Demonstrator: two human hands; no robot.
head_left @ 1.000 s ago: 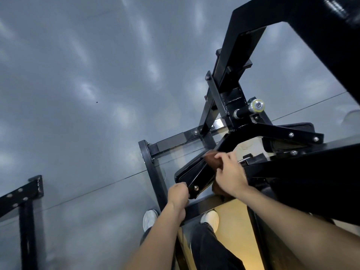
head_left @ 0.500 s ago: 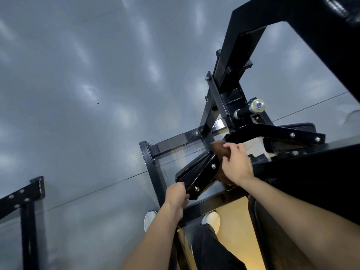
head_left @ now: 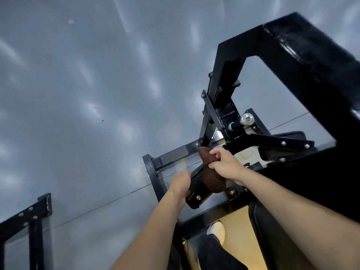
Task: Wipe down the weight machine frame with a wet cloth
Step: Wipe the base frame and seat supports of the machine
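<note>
Cloth, brown and bunched, pressed against the black frame where a slanted strut meets the crossbar; right hand holds it, fingers curled over its upper part, the rest of the cloth hanging below the palm against a bolted bracket. Left hand lies just left of the cloth at the bracket's edge, motion-blurred, so whether it grips the bracket or only touches it cannot be told. Both forearms reach up from the lower edge of the view. Chrome-capped peg projects from the frame above and right of the cloth; a black pad sits under the right-hand arm of the frame. Grey floor fills the left of the view; a second black bracket stands at lower left. White shoe shows below the hands, on a yellow surface.
</note>
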